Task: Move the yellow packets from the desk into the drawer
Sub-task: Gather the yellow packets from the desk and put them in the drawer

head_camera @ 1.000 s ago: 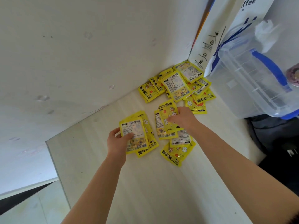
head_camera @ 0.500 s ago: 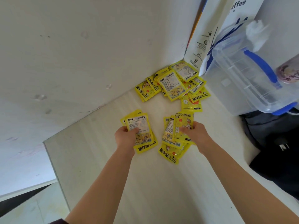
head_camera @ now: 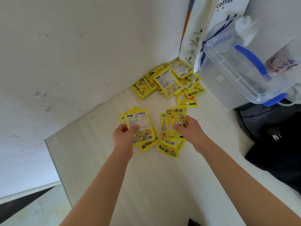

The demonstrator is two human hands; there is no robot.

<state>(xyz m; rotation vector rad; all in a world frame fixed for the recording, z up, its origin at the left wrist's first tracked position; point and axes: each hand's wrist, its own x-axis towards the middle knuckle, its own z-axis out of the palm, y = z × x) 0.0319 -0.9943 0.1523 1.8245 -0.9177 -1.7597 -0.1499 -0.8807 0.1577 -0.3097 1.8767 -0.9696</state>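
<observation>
Yellow hand-warmer packets lie on a pale wooden desk. My left hand grips a small stack of packets, thumb on the top one's white label. My right hand pinches one packet with a cartoon print, lifted over a few loose packets lying on the desk. A larger pile of packets sits in the far corner against the wall. No drawer is in view.
A clear plastic box with a blue handle and a white paper coffee bag stand at the back right. A dark bag and plug lie at the right. The desk's left edge drops to the floor.
My right hand has picked one packet off the loose ones and raised it. My left hand keeps its stack and has shifted slightly right.
</observation>
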